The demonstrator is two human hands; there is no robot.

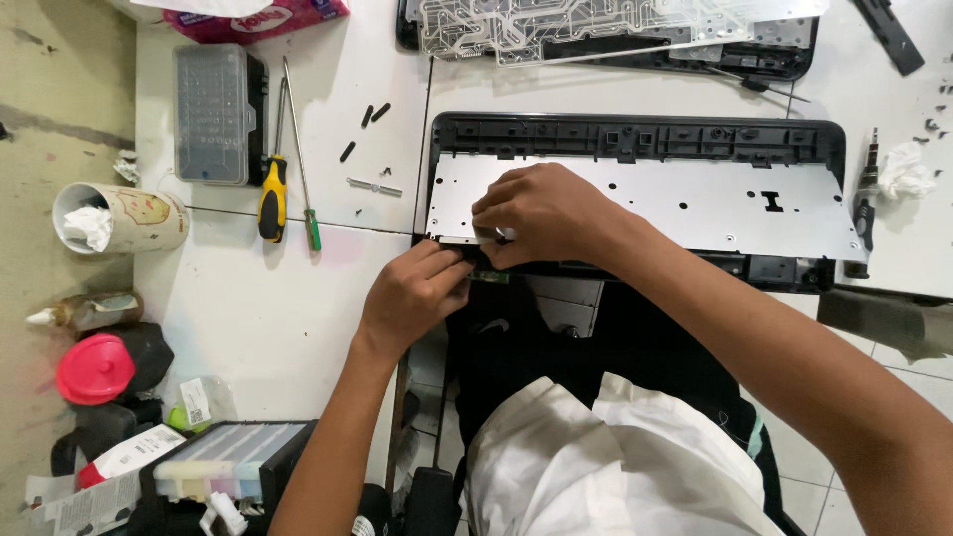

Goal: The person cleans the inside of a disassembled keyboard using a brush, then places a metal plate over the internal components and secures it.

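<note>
Hiding plate [655, 203] corner: both hands

Metal plate [685, 203]: pale grey, matt, smooth, perforated. Keyboard frame [635, 134]: black moulded plastic, matt. Table [268, 298]: white, smooth, faintly glossy. Screwdriver [273, 194]: yellow-and-black plastic handle, bright steel shaft. Bit case [210, 114]: translucent grey plastic. Membrane sheet [556, 25]: clear, glossy film. Cup [129, 218]: printed paper, matt.

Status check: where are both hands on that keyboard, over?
Left hand pinching keyboard's front-left edge. Right hand pressing metal plate. Screwdrivers lie apart, left.
</note>
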